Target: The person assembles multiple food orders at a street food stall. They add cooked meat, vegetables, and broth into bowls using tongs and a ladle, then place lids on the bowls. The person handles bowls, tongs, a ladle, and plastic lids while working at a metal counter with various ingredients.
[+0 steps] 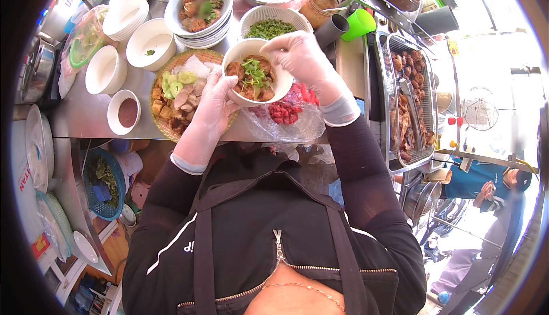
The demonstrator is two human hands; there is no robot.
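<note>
My left hand (210, 102), in a clear thin glove, grips the left side of a white round bowl (282, 84), thumb over its rim. Inside lie browned pieces of food (237, 73) topped with green herbs (255, 74). Over the bowl's right rim hangs my right hand (298, 57), gloved too, its fingers curled together; what they hold, if anything, is hidden. Just behind the bowl stands a white basket of chopped greens (269, 29). Red sliced pieces (284, 113) lie on clear plastic under my right wrist. A woven tray (162, 127) of sliced meat, tofu-like cubes and cucumber sits by my left hand.
Stacked bowls (200, 36) with one filled on top, and white paper bowls (106, 70), stand at the left. A small cup of dark sauce (127, 113) is near the front edge. Right: green cup (359, 25), wire-sided tray of browned meat with tongs (413, 112). Another person (477, 180) is beyond.
</note>
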